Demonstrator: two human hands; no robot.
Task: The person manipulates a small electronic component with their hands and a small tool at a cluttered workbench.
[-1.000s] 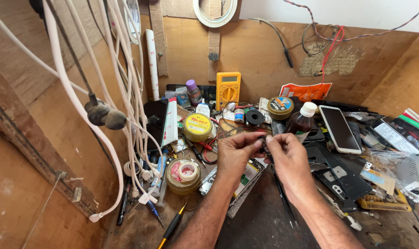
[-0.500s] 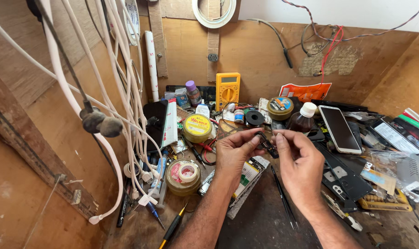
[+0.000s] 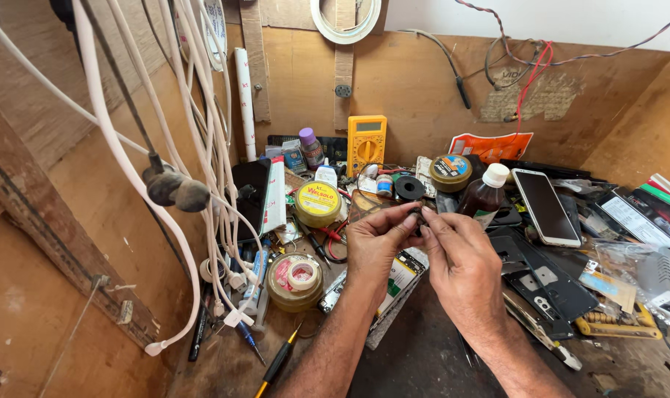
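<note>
Two hands pinch a tiny dark part above a cluttered wooden repair bench.

The left hand (image 3: 377, 247) and right hand (image 3: 464, 265) meet fingertip to fingertip, grasping the small black part (image 3: 416, 216) mid-bench, lifted for a close look. Near left, an open round tin (image 3: 295, 282) holds tape rolls; farther back, the yellow-lidded tin (image 3: 318, 203) and brown bottle (image 3: 484, 194) stand capped.

The scene is bright and evenly lit, with soft daylight that seems to come from above. Shadows are weak, lying short under the hands and among the clutter. The white phone screen (image 3: 545, 206) shows a mild glare. Wide-angle distortion bends the white cables (image 3: 121, 169) at the left edge. Focus stays sharp overall.
</note>
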